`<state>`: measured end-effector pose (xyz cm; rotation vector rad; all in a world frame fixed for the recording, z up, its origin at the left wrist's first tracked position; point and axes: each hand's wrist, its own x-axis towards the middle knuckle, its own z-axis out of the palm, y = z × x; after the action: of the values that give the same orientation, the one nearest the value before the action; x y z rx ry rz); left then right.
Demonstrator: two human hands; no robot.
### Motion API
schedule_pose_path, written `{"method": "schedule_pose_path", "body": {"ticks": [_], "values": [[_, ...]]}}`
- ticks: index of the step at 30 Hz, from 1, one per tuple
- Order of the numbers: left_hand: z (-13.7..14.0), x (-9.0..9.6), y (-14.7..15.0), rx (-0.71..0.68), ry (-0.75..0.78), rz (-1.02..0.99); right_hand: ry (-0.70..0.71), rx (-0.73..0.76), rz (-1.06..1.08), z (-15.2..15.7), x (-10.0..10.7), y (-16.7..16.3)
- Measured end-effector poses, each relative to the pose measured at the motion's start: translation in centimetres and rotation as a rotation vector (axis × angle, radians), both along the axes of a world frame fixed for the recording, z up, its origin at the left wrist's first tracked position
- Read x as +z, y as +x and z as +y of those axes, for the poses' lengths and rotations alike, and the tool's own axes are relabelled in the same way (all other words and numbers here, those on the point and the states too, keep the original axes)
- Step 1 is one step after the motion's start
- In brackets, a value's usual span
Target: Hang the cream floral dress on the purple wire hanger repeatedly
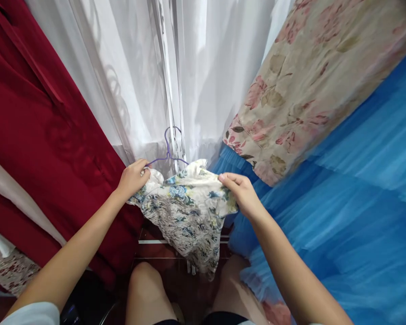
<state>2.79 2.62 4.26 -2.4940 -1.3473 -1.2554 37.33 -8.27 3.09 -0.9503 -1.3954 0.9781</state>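
A white floral garment (186, 212) with gathered, crinkled fabric hangs in front of me on a purple wire hanger (168, 155). The hanger's hook is up against a white metal post; whether it is hooked on anything I cannot tell. My left hand (134, 178) pinches the garment's left shoulder, close to the hanger's arm. On the opposite side, my right hand (238, 192) grips the cloth's upper right edge between thumb and fingers, spreading it sideways. The garment's lower part dangles above the floor, between my knees.
White curtains (230, 67) and a white metal post (169, 81) stand ahead. Dark red cloth (54, 135) hangs at left. To the right are a beige floral cloth (291, 99) and blue tulle (341, 216). The floor (189, 286) is dark reddish tile.
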Motion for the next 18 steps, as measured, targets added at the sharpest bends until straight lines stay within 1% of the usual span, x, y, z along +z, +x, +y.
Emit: {"method": "schedule_pose_path", "body": {"ticks": [1, 2, 3, 4, 5, 6, 7, 8, 9, 10, 12, 13, 14, 16, 18], "values": [[0.2, 0.2, 0.6, 0.033, -0.011, -0.085, 0.01, 0.008, 0.026, -0.4, 1.1, -1.1], [0.6, 0.2, 1.0, 0.065, -0.042, -0.216, 0.032, 0.059, 0.025, -1.0, 2.3, -2.4], [1.1, 0.2, 1.3, 0.091, -0.086, -0.366, 0.08, 0.15, -0.008, -1.8, 3.4, -3.7], [1.5, 0.0, 1.5, 0.114, -0.133, -0.51, 0.145, 0.271, -0.063, -2.7, 4.2, -4.9], [1.9, -0.4, 1.5, 0.135, -0.172, -0.633, 0.215, 0.436, -0.16, -3.7, 4.8, -6.0], [2.1, -0.9, 1.5, 0.149, -0.199, -0.721, 0.285, 0.592, -0.265, -4.7, 5.0, -6.9], [2.1, -1.5, 1.5, 0.149, -0.22, -0.774, 0.35, 0.708, -0.367, -5.5, 4.7, -7.5], [1.8, -2.1, 1.6, 0.13, -0.246, -0.803, 0.401, 0.76, -0.456, -6.1, 4.1, -7.7], [1.3, -2.8, 2.0, 0.09, -0.288, -0.832, 0.435, 0.733, -0.521, -6.3, 3.2, -7.8], [0.6, -3.4, 2.5, 0.034, -0.34, -0.854, 0.455, 0.636, -0.57, -6.2, 2.1, -7.6], [-1.4, -4.4, 4.5, -0.096, -0.449, -0.864, 0.462, 0.344, -0.659, -4.9, -0.6, -7.0], [-2.5, -4.7, 5.9, -0.177, -0.511, -0.863, 0.467, 0.226, -0.72, -4.1, -1.8, -6.6], [-3.6, -4.8, 7.3, -0.282, -0.592, -0.872, 0.478, 0.143, -0.781, -3.3, -3.0, -6.3], [-5.4, -4.7, 10.3, -0.535, -0.796, -0.923, 0.508, 0.061, -0.874, -2.2, -4.6, -5.6], [-6.4, -4.2, 12.4, -0.753, -0.957, -0.993, 0.52, 0.011, -0.915, -2.1, -5.5, -4.8]]}}
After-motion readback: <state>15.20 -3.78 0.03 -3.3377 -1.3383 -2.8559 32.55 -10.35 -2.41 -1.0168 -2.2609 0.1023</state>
